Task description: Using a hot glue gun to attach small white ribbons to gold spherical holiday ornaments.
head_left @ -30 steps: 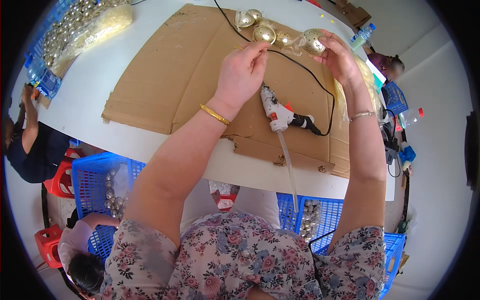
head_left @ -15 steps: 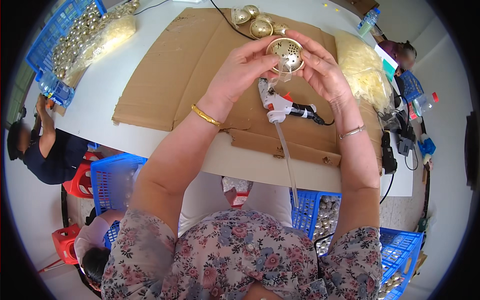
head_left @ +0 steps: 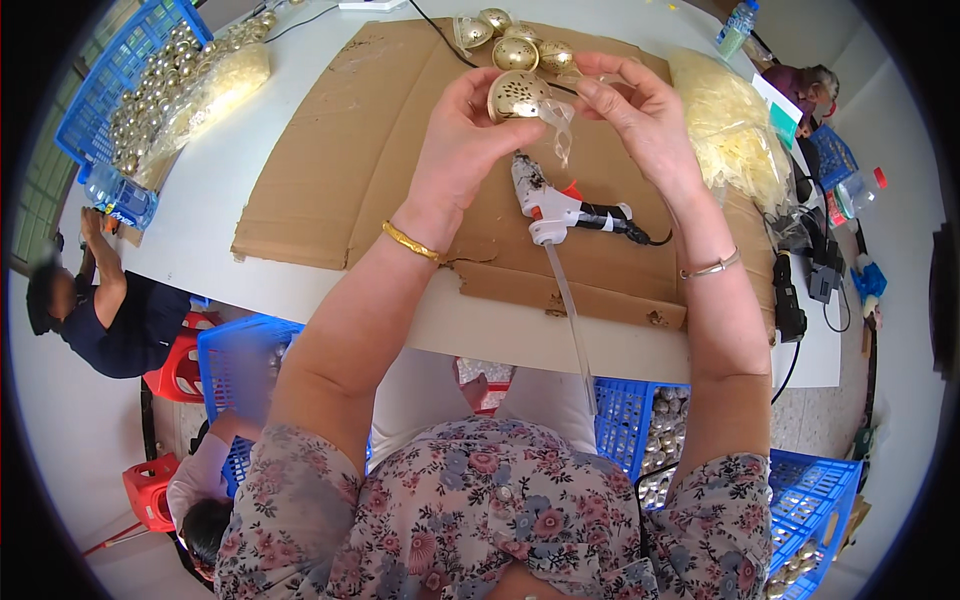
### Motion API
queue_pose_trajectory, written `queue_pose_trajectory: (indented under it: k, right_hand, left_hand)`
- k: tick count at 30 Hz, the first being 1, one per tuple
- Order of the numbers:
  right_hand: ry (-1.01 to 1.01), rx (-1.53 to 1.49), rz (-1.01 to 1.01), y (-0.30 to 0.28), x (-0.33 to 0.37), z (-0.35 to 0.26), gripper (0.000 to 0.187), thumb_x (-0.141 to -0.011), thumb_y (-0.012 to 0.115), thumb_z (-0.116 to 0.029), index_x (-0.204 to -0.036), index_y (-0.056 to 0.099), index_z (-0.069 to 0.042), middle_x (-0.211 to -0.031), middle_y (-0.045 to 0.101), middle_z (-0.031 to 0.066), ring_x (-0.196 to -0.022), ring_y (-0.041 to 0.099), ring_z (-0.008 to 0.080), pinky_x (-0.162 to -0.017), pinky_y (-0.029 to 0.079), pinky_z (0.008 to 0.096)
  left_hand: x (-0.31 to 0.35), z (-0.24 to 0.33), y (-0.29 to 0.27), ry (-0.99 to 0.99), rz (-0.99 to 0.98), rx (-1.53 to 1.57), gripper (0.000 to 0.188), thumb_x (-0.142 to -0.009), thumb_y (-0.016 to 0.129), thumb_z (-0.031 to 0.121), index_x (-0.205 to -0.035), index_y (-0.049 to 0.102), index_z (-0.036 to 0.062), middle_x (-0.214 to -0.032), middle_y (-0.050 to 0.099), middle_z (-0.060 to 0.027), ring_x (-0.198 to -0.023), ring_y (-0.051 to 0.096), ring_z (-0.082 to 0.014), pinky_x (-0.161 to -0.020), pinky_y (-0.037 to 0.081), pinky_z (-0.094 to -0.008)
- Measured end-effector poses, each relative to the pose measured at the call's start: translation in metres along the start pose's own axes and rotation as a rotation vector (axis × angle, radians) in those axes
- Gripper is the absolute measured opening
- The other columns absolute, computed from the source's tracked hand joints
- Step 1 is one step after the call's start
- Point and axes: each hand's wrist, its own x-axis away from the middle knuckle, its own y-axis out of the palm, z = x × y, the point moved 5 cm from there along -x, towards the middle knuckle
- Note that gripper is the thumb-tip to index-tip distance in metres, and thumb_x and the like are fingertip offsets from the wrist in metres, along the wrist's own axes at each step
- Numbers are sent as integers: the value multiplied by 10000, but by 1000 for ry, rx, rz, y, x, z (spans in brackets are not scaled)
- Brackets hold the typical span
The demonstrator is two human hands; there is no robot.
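My left hand (head_left: 455, 135) is closed around a gold ball ornament (head_left: 519, 97) with small cut-out holes, thumb below it and fingers behind. A clear, pale ribbon (head_left: 561, 128) dangles from the ball's right side. Just right of the ribbon, my right hand (head_left: 640, 115) is raised, its thumb and forefinger apart; I see nothing held in it. Under both hands a white glue gun (head_left: 550, 208) with a dark, stained nozzle lies on the brown cardboard (head_left: 400, 150). A long translucent glue stick (head_left: 572, 330) sticks out of it past the table's near edge.
Several gold balls (head_left: 515, 53) sit beyond my hands. A bag of pale ribbons (head_left: 725, 120) lies at right, beside cables and a black adapter (head_left: 788, 300). At far left, a blue crate (head_left: 90, 95) spills ornaments by a bottle (head_left: 120, 195). Other people sit around.
My right hand has let go of the ball and moved right. My left hand has shifted the ball slightly left and turned it, so its patterned outside now shows.
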Motion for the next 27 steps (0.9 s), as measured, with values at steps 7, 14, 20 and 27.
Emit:
queue_pose_trajectory:
  k: [7, 14, 20, 27]
  right_hand:
    - [-230, 108, -65, 10, 12, -30, 138, -794, 625, -22, -931, 621, -4, -835, 603, 7, -751, 552, 64, -689, 451, 197]
    - [-146, 289, -34, 17, 14, -23, 115, -777, 654, -47, -862, 611, 18, -793, 604, 25, -722, 560, 72, -670, 474, 211]
    - [-192, 201, -18, 21, 12, -18, 101, -758, 662, -72, -795, 611, 6, -713, 599, 31, -646, 548, 79, -611, 466, 226]
    - [-40, 184, -106, 20, 13, -10, 55, -800, 604, -20, -842, 607, 15, -770, 601, 8, -721, 547, 51, -675, 466, 204]
  left_hand:
    - [1, 2, -4, 8, 64, -2, 562, -661, 714, 11, -1146, 431, -8, -1009, 550, -79, -862, 579, -140, -717, 500, -257]
    - [7, 14, 4, 232, 171, -395, 605, -617, 768, 104, -1108, 430, 8, -1006, 547, -91, -858, 576, -161, -721, 497, -269]
    - [9, 23, 14, 485, 129, -765, 564, -572, 760, 100, -1074, 511, 33, -1049, 512, -135, -911, 550, -241, -768, 466, -324]
    - [11, 19, 15, 534, 24, -613, 500, -608, 695, 49, -1084, 544, 44, -1033, 517, -135, -927, 536, -248, -767, 462, -328]
